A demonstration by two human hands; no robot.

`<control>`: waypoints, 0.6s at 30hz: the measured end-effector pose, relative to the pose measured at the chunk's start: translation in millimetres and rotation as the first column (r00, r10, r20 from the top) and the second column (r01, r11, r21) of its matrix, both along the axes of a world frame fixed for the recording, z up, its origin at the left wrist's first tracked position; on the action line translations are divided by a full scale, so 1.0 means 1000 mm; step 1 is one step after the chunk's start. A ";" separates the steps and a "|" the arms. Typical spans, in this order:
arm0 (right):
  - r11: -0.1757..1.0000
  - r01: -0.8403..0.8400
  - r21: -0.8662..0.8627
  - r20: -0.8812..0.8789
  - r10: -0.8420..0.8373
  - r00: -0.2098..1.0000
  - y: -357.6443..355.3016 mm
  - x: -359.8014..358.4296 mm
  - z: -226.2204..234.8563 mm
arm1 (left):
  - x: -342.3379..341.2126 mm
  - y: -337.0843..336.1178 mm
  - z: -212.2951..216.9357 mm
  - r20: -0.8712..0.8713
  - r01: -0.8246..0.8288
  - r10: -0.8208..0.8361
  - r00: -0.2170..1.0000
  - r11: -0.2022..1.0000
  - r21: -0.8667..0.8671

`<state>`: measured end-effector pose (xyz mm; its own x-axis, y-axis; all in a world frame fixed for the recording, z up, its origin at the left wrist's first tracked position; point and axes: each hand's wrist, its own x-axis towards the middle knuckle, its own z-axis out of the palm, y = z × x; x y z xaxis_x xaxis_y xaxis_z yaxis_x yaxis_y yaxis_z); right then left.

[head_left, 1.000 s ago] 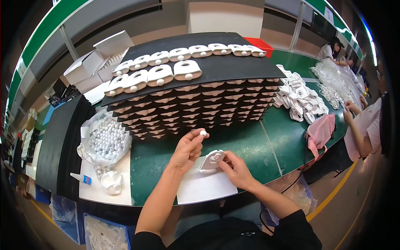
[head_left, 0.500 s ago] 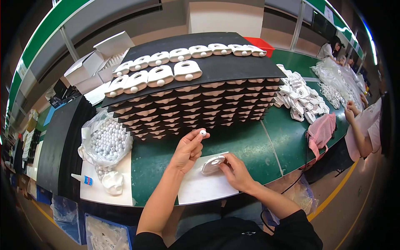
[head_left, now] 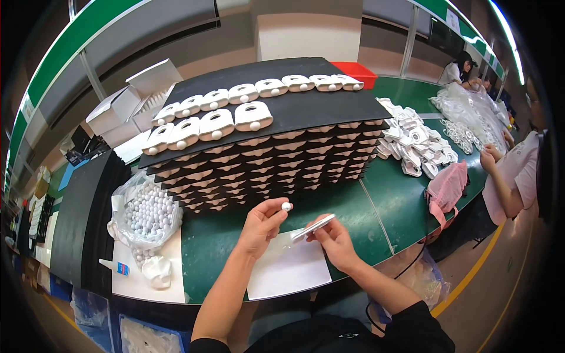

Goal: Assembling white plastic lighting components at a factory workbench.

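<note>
Between thumb and forefinger, my left hand (head_left: 263, 226) pinches a small white ball (head_left: 286, 206) with a dark mark on it. My right hand (head_left: 336, 244) grips a flat white plastic part (head_left: 313, 227), turned nearly edge-on. Both hands hover over a white paper sheet (head_left: 288, 270) on the green table (head_left: 218, 247). Just beyond them rises a stack of black boards (head_left: 276, 167) with white parts between the layers. Two rows of rounded white parts (head_left: 216, 122), each with a ball at its front edge, lie on the top board.
Left of my arms are a clear bag of white balls (head_left: 150, 209), a small glue bottle (head_left: 115, 266) and a crumpled white cloth (head_left: 156, 272). A pile of white parts (head_left: 416, 140) lies right, near a pink mesh bag (head_left: 446, 188). Co-workers sit along the right side.
The flat white part in my right hand has tilted from showing its face to nearly edge-on. My left hand still holds the ball. The whole view has shifted slightly.
</note>
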<state>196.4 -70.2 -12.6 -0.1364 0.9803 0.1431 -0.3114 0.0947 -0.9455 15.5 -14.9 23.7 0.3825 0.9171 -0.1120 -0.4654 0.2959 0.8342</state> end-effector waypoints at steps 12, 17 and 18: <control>0.972 -0.058 -0.226 -0.410 -0.041 0.911 0.007 0.006 0.006 | 0.010 -0.004 -0.009 -0.344 0.053 0.056 0.937 0.952 0.300; 0.972 -0.046 -0.232 -0.402 -0.053 0.914 0.007 0.005 0.009 | 0.013 -0.006 -0.006 -0.306 0.039 0.081 0.949 0.930 0.366; 0.972 -0.044 -0.230 -0.403 -0.054 0.914 0.007 0.005 0.009 | 0.013 -0.005 -0.007 -0.312 0.041 0.096 0.945 0.913 0.406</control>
